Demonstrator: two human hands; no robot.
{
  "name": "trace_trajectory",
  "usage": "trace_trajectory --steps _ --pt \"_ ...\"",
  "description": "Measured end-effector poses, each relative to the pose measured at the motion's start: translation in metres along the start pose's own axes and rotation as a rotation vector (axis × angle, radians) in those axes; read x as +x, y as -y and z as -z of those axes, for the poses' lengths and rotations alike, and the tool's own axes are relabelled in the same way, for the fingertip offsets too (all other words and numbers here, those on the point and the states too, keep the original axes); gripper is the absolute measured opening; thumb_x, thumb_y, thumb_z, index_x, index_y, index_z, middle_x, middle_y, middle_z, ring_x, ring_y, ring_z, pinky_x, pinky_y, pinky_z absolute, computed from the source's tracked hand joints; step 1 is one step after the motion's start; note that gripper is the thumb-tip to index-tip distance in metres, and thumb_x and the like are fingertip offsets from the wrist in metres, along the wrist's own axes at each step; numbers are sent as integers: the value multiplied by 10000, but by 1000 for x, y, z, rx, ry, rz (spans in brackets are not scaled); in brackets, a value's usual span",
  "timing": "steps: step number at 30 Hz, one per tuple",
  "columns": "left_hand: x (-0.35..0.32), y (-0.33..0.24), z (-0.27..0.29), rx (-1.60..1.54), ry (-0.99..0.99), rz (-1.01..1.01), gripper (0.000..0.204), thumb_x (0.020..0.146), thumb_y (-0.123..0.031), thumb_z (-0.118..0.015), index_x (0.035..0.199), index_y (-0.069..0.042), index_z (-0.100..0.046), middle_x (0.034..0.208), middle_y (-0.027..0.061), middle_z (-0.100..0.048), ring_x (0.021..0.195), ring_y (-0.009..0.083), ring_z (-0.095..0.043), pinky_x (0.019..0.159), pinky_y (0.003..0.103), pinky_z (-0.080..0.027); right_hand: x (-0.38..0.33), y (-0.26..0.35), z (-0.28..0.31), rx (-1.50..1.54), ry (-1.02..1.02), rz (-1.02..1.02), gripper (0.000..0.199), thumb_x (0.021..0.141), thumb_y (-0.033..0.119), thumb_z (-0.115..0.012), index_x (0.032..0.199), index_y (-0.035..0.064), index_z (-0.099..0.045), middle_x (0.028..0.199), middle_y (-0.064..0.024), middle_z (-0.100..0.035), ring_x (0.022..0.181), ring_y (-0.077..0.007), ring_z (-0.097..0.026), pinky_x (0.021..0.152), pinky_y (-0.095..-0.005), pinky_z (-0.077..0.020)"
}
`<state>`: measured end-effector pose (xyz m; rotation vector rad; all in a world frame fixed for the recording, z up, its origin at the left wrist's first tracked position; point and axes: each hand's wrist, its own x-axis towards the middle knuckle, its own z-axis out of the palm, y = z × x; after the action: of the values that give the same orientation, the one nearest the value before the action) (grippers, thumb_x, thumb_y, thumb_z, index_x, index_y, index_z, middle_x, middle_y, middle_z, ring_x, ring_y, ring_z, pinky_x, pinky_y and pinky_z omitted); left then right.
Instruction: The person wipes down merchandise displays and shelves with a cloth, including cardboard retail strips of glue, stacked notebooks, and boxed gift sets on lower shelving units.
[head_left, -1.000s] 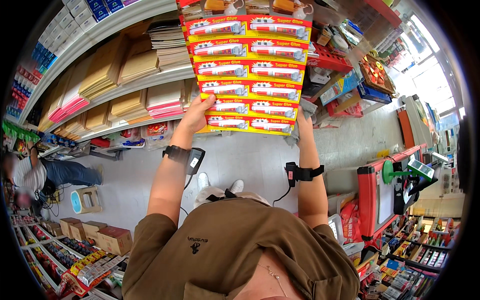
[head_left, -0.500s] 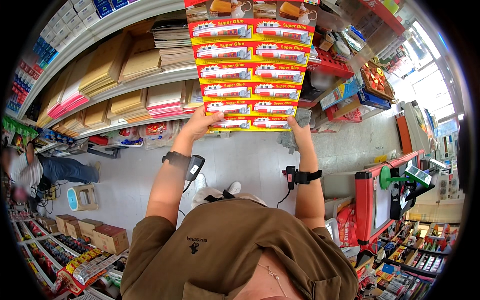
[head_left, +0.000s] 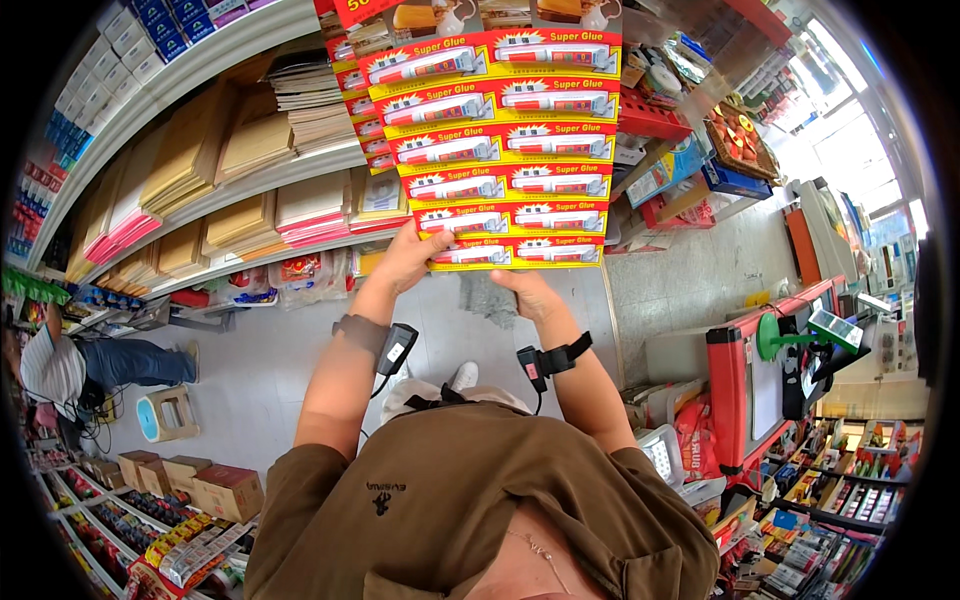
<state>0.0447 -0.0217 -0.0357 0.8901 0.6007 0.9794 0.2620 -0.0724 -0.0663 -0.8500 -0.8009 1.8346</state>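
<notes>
A red and yellow display card of glue tubes [head_left: 510,145] stands before me, its rows of white and red tubes facing me. My left hand [head_left: 408,258] grips its lower left corner, thumb on the front and fingers behind. Along the card's left side shows the edge of a second, similar card [head_left: 372,130]. Just under the bottom edge is my right hand [head_left: 530,294], closed on a grey cloth [head_left: 488,301] that hangs to its left. Part of this hand's fingers is hidden, and I cannot tell whether it touches the card.
Shelves on the left hold stacks of brown envelopes [head_left: 180,150] and paper. A blue-topped stool [head_left: 165,414] and a person in jeans [head_left: 135,362] are farther left, above cardboard boxes [head_left: 225,488]. At right are a red-framed counter [head_left: 728,400] and a fruit basket [head_left: 738,145].
My right hand has left the card's lower right corner and moved left with the cloth, below the bottom edge. The card has turned slightly, and a second one shows behind it.
</notes>
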Motion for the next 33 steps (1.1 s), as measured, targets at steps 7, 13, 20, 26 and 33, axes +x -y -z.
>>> trace_trajectory --steps 7,13,20,26,33 --pt "2 2 3 28 47 0 522 850 -211 -717 1280 -33 -481 1251 72 -573 1141 172 -544 971 348 -447 5 -2 -3 66 -55 13 598 810 210 -752 1299 18 -465 1244 -83 -551 1124 -191 -527 963 -345 -433" --pt "5 0 5 43 -13 11 496 854 -211 -714 1257 -17 -500 1225 79 -587 1112 170 -558 959 345 -458 -3 -4 29 173 -153 124 585 821 208 -738 1300 21 -459 1237 -84 -552 1111 -188 -541 938 -349 -453" --pt "14 -5 13 55 57 49 614 816 -222 -755 1304 -6 -450 1283 106 -548 1167 191 -528 997 342 -436 -4 4 21 107 -224 182 603 822 229 -741 1303 26 -438 1215 -92 -557 1100 -205 -552 920 -360 -469" --pt "15 -34 21 -14 173 -32 679 803 -239 -767 1338 -32 -403 1314 108 -527 1215 195 -500 1029 368 -408 -1 3 14 62 -286 186 639 819 267 -739 1324 27 -430 1246 -107 -549 1120 -229 -547 936 -377 -456" --pt "25 -88 38 245 102 -78 459 860 -172 -705 1239 -21 -496 1170 75 -615 1027 140 -602 883 310 -503 4 -5 -2 -81 -325 81 609 795 191 -751 1298 4 -463 1218 -94 -560 1113 -209 -537 927 -359 -454"
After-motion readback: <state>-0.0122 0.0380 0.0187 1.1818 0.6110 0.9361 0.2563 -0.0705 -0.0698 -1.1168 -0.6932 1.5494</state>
